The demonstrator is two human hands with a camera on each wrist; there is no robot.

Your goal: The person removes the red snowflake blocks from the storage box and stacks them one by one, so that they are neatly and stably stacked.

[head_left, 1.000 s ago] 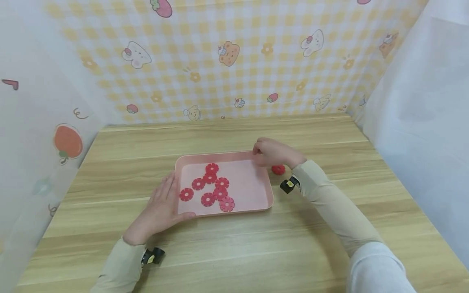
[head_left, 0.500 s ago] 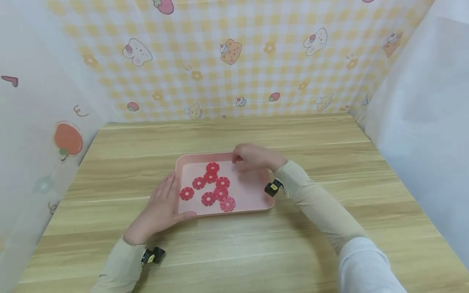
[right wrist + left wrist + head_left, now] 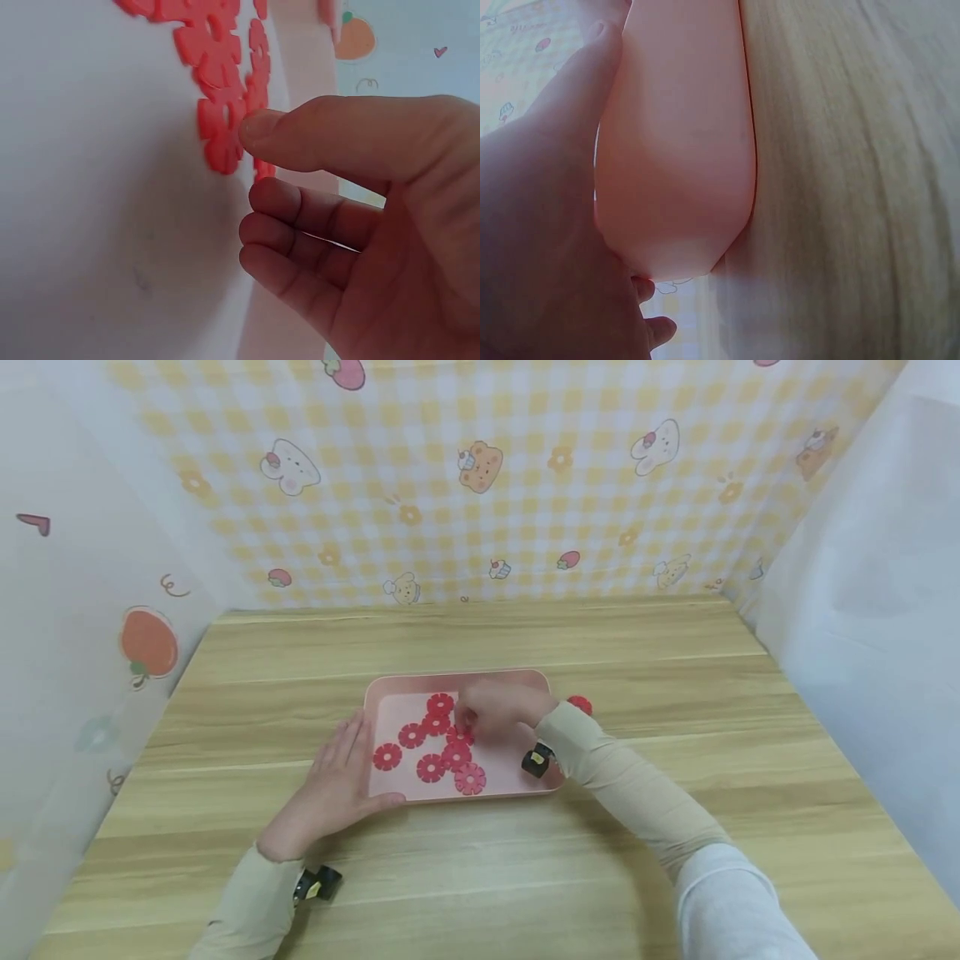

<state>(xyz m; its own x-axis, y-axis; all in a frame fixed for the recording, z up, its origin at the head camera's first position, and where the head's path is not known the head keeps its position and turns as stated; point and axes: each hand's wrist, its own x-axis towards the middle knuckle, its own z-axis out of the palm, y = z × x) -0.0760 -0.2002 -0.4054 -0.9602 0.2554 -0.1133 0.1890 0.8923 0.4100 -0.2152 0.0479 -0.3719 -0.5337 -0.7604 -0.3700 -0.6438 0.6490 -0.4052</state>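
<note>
A pink rectangular tray (image 3: 517,789) lies on the table, with several red, notched flower-shaped discs (image 3: 431,768) spread over its left half, some overlapping. My left hand (image 3: 333,781) rests along the tray's left end, fingers straight and thumb lying at the near rim; the left wrist view shows that hand (image 3: 547,195) against the tray's outer wall (image 3: 675,150). Over the tray's middle is my right hand (image 3: 498,710), partly covering the discs. In the right wrist view its thumb and bent fingers (image 3: 274,232) stand apart with nothing between them, the thumb close beside a red disc (image 3: 225,135).
One more red disc (image 3: 579,704) lies on the wooden table (image 3: 480,877) just right of the tray, partly behind the right sleeve. A yellow checked backdrop (image 3: 420,468) rises behind the table, with pale sheets on both sides.
My right hand has moved left from the tray's far right corner to beside the discs. The disc outside the tray, hidden half a second ago, shows again. My left hand keeps its place.
</note>
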